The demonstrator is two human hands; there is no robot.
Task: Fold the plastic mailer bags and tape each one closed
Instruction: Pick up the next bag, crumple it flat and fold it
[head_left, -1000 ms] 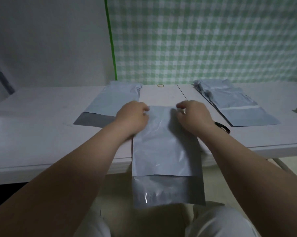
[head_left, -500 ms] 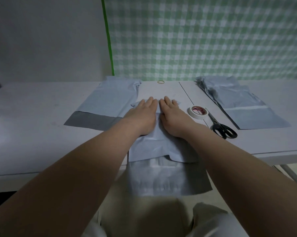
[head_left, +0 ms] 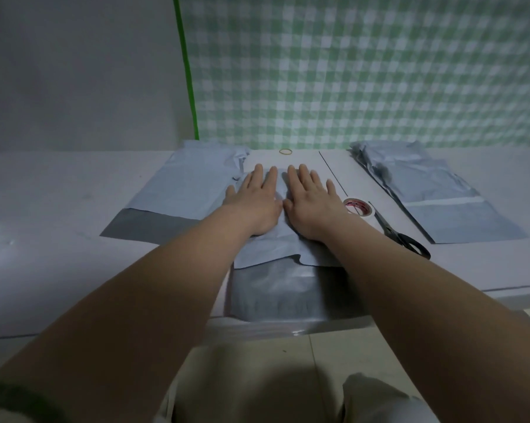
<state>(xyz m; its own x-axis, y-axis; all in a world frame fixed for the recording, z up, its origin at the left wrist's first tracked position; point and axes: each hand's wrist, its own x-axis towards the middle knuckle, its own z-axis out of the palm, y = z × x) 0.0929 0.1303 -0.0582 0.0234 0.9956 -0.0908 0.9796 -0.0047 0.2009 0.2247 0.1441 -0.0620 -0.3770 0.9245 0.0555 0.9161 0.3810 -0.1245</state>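
A grey plastic mailer bag (head_left: pixel 275 288) lies folded on the white table (head_left: pixel 59 239) in front of me, its near end over the table's front edge. My left hand (head_left: pixel 254 199) and my right hand (head_left: pixel 311 203) press flat on its folded upper layer, side by side, fingers straight and pointing away. A roll of white tape (head_left: pixel 358 206) sits just right of my right hand, and black-handled scissors (head_left: pixel 401 236) lie beside it.
A flat mailer (head_left: pixel 181 196) lies to the left, partly under the folded bag. A pile of mailers (head_left: pixel 425 193) lies at the right. A yellow rubber band (head_left: pixel 285 151) sits near the back edge. A green checked cloth hangs behind.
My hands went from pinching the bag's far edge to pressing flat on the fold. They have since slid a little further away and apart. The bag now lies shorter.
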